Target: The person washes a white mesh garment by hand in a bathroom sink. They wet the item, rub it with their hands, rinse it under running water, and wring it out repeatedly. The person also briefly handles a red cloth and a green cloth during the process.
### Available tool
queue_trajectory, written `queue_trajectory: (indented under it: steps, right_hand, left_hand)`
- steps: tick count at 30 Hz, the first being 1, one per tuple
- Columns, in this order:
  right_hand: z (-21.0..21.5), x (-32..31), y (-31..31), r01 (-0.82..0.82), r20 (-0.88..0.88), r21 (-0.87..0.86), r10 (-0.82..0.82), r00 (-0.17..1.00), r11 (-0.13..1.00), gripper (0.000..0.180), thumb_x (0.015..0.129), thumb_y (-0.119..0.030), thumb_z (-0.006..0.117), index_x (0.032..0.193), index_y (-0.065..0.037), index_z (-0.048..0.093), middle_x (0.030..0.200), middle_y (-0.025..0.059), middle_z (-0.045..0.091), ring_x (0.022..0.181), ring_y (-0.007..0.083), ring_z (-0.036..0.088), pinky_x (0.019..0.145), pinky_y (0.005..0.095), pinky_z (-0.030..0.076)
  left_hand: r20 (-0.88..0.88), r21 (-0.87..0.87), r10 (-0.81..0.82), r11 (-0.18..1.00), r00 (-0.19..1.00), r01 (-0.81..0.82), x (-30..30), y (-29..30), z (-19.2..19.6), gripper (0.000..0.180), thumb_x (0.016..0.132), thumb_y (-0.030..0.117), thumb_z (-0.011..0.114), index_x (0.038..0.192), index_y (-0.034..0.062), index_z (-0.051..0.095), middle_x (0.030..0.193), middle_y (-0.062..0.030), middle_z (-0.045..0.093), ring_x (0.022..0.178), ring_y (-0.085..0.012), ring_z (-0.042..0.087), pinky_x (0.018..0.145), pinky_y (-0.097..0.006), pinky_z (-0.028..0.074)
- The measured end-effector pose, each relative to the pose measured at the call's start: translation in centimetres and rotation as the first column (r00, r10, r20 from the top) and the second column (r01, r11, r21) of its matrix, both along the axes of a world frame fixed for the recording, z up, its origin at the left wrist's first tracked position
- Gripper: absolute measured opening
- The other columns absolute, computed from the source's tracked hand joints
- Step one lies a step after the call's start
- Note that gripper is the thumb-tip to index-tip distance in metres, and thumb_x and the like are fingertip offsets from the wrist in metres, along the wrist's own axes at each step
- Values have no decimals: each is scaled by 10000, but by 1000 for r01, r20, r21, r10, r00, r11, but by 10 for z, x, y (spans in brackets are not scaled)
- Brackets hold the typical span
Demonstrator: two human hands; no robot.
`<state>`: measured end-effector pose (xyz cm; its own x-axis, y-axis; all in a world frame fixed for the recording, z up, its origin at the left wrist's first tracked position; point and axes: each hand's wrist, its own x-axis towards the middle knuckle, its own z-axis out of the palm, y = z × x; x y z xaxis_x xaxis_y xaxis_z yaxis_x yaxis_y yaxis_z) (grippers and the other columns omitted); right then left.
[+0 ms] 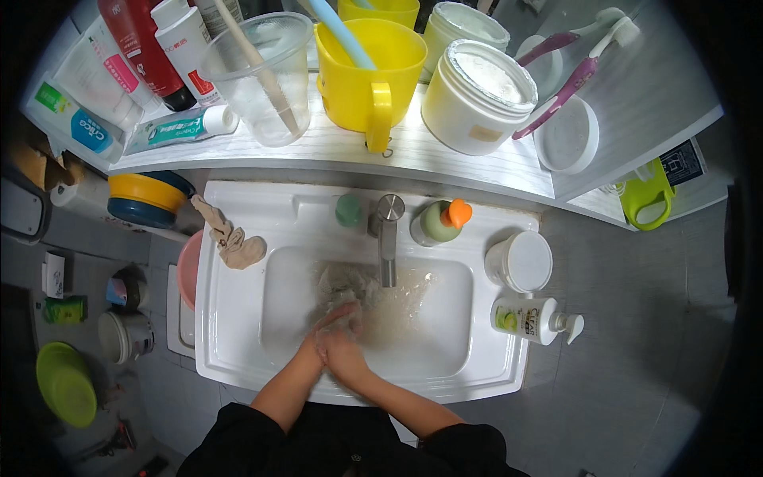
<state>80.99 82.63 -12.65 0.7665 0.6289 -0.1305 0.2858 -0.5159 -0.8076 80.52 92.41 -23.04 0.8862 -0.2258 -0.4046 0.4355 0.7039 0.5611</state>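
I watch both hands pressed together in the sink (455,343), just below the frame's centre: the left hand (332,316) reaches up and to the right, and the right hand (342,350) overlaps it from below. They look wet; I can't tell whether any fingers pinch something. The soaked greyish cloth (348,278) lies directly above them in the frame, left of the faucet (388,253). I judge its long axis runs roughly left to right, though the folds blur it. The left hand is nearer, its fingertips at the cloth's lower edge; I can't confirm contact.
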Motion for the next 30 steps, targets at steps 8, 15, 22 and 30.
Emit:
queue_trajectory:
  steps: [8,15,22,30]
  right_hand:
    - [-34,77,-65,364,-10,-393,-400,917,844,287,790,-143,481,1053,-34,520,960,194,559,883,349,532,764,453,431]
    - [-44,50,-83,-41,187,-235,86,979,971,403,744,-197,557,1132,-122,479,1086,183,501,1064,366,439,853,490,363]
    - [-111,41,-66,194,265,-634,-25,964,749,424,695,-126,583,1111,-103,507,1079,151,509,1000,325,498,792,421,428]
    - [-27,129,-105,41,485,-215,70,872,976,184,648,-61,538,790,-105,645,802,93,545,793,254,538,662,390,436]
  left_hand:
    - [-191,106,-69,990,979,90,18,-28,81,618,701,278,694,1226,102,418,1216,-59,468,1093,-219,465,919,-333,365]
    - [-457,-227,-339,938,822,261,36,-41,89,511,844,408,524,1240,115,390,1251,-63,430,1150,-205,402,925,-373,351]
    - [-71,922,-497,-363,865,-133,25,-12,48,489,766,298,580,1178,75,439,1260,-113,415,1156,-330,382,931,-449,314]
    - [-467,819,-739,-152,487,554,61,6,21,473,709,217,632,1130,59,486,1148,-201,472,1063,-372,436,863,-456,365]
